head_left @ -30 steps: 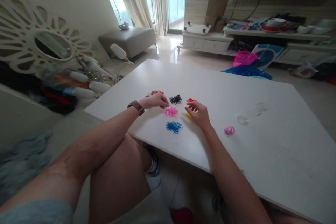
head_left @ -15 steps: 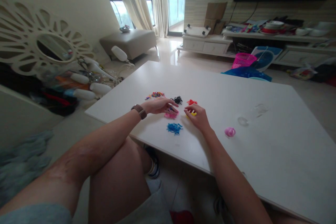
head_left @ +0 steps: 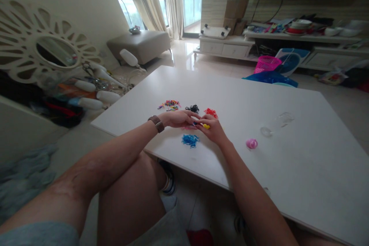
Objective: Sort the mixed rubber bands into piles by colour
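On the white table (head_left: pixel 245 103), my left hand (head_left: pixel 181 118) and my right hand (head_left: pixel 213 127) meet at the fingertips. Both are closed in a pinch, and a small dark blue bit shows between them, too small to name. Small rubber bands lie around them in colour heaps. Beyond the hands are mixed-colour bands (head_left: pixel 172 103), black bands (head_left: pixel 192 108) and red bands (head_left: pixel 211 113). Pink bands (head_left: pixel 188 127) are partly covered by my left hand, yellow bands (head_left: pixel 206 126) by my right. Nearer to me sit the blue bands (head_left: pixel 190 140).
Right of my right hand sits a pink rounded object (head_left: pixel 251 143). Past it lie a clear round lid (head_left: pixel 266 132) and a clear container (head_left: pixel 285 119). A pink basket (head_left: pixel 268 64) stands on the floor beyond the table, and a lamp with white shades (head_left: pixel 129 57) lies at the left.
My hands have come together from a small gap, the right moving left to meet the left's fingertips. More of the mixed-colour heap now shows.
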{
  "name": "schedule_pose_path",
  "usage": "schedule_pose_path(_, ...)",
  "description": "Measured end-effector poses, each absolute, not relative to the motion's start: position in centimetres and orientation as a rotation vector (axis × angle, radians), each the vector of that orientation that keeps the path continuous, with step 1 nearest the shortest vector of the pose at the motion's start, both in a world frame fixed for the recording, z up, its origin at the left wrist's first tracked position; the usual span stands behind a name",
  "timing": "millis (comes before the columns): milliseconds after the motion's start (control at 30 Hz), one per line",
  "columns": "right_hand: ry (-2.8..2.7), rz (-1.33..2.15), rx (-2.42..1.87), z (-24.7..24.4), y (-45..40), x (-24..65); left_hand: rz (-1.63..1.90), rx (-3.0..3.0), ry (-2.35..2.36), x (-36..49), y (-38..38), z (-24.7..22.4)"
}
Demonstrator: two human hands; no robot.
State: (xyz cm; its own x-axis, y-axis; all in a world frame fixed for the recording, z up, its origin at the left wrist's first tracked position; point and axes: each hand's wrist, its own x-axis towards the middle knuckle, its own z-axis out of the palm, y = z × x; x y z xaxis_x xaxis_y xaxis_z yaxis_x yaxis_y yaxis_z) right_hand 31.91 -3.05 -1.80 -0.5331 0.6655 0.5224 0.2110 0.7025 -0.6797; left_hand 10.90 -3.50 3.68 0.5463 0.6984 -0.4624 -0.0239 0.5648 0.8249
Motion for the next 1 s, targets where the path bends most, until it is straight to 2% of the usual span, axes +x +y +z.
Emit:
schedule_pose_path(467,-2.163,0.800,-0.831,-2.1,-3.1,31.3,0.502,0.958,0.869,10.6,-3.3,2.7)
schedule_pose_path(667,-2.188,0.597,-0.907,-1.8,-3.1,31.6,0.554,0.985,0.885,10.5,-3.1,3.5)
schedule_pose_path(867,-1.961,0.530,-0.970,-1.7,-2.4,32.4,0.686,1.183,1.107,7.9,-2.5,4.9)
schedule_pose_path(1000,-1.944,0.554,-0.992,-2.1,-2.2,32.5,0.644,1.386,1.273,6.4,-2.1,4.1)
